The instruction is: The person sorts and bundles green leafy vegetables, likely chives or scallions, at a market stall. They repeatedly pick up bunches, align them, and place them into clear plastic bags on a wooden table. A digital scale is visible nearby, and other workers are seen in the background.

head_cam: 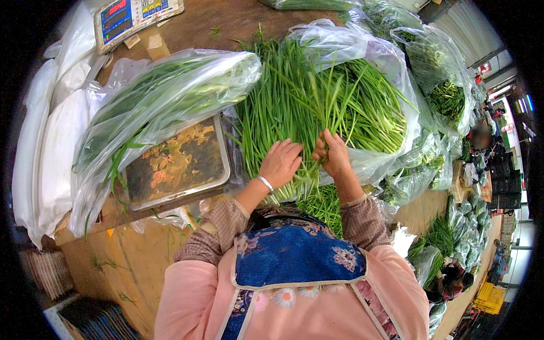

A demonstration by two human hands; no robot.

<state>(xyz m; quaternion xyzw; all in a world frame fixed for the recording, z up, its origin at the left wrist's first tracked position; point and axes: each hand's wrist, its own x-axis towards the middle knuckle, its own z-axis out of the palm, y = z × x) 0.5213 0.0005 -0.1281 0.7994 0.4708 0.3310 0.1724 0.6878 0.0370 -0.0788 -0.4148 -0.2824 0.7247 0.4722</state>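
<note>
Long green leafy stalks, which look like garlic chives (272, 97), lie in a thick pile before me. My left hand (281, 163), with a silver bracelet at its wrist, rests on the lower part of this pile, fingers bent; whether it grips any stalks I cannot tell. My right hand (331, 153) pinches a small bunch of stalks (325, 102) whose leaves fan out above it. Behind that bunch, an open clear plastic bag (408, 127) holds more stalks (374, 106). At the left, a filled clear bag of greens (170, 89) lies over a stained metal scale tray (178, 161).
A scale display (136, 19) stands at the upper left, near white plastic bags (63, 148). More bagged greens (442, 80) crowd the right. Cut greens (321, 204) lie below my hands. People are farther off at the right, one (454, 280) low beside bagged greens, near yellow crates (488, 297).
</note>
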